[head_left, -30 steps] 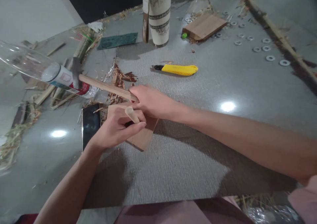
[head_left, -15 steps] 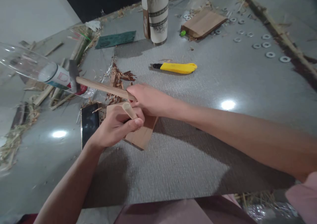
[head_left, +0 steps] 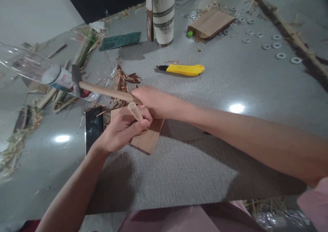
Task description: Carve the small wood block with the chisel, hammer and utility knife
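My left hand [head_left: 123, 131] is closed around a round, pale wooden handle [head_left: 135, 111], whose top end sticks up out of the fist. The lower part of that tool is hidden by my fingers. Under the hand lies a flat wooden board [head_left: 148, 141] on the table. My right hand [head_left: 156, 102], just beyond the left, grips a hammer [head_left: 109, 92] by the end of its wooden shaft. The dark hammer head [head_left: 76, 80] points to the left, in front of a plastic bottle [head_left: 55, 75] lying on its side.
Left of the board lies a dark phone [head_left: 93, 127]; wood shavings [head_left: 121, 85] are heaped beyond it. A yellow utility knife [head_left: 184, 70] lies past my right hand. Farther back are a white tumbler [head_left: 164, 20], sandpaper [head_left: 120, 41], another wooden board [head_left: 212, 23] and several washers [head_left: 281, 55].
My left hand has shifted slightly to the right with the wooden handle, closer to my right hand. The hammer looks almost unmoved.
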Motion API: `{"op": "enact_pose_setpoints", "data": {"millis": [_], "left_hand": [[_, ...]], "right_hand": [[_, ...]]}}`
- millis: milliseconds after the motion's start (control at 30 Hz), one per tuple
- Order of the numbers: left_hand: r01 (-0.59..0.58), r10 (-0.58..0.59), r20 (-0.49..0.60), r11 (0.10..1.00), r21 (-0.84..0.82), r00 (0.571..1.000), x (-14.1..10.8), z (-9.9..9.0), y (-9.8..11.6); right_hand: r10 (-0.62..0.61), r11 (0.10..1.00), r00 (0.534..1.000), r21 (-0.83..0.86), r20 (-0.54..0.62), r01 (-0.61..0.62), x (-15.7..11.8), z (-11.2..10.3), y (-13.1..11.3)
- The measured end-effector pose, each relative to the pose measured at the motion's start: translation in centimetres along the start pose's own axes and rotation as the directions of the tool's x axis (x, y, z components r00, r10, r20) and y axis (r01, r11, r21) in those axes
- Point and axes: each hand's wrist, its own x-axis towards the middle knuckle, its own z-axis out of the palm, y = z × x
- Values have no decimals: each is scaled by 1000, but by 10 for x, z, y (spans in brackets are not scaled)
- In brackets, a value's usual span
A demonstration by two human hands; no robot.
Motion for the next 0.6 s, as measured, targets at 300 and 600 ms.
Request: {"op": "enact_pose_setpoints", "data": {"millis": [300, 600], "left_hand": [[138, -139, 37, 990, 37, 990, -4, 2, 0], [192, -188, -37, 958, 213, 981, -4, 13, 7]], "right_hand": [[118, 992, 993, 52, -11, -117, -2, -10, -11], [423, 897, 835, 33, -353, -440, -80, -117, -49]]}}
